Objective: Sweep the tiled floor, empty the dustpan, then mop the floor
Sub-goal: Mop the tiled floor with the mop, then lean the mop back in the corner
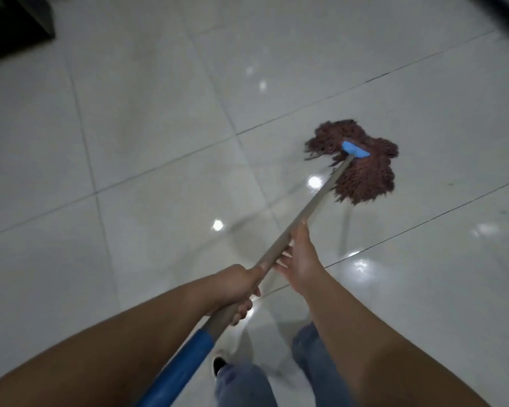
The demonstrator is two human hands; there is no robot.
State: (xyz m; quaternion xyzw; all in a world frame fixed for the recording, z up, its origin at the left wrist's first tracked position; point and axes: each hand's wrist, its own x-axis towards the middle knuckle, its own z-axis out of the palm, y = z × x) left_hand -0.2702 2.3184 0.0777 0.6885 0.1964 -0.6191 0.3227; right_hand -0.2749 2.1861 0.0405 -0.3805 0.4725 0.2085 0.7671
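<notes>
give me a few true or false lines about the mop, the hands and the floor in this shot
1. The mop head lies spread on the tiled floor. True.
2. The mop's strands are white. False: they are dark reddish brown, under a blue clamp.
3. The left hand grips the mop handle nearer the person than the right hand does. True.
4. The right hand hangs free, away from the handle. False: it is on the handle, ahead of the left hand.
5. The near end of the handle has a blue sleeve. True.
6. A dustpan lies beside the mop head. False: none is in view.
</notes>
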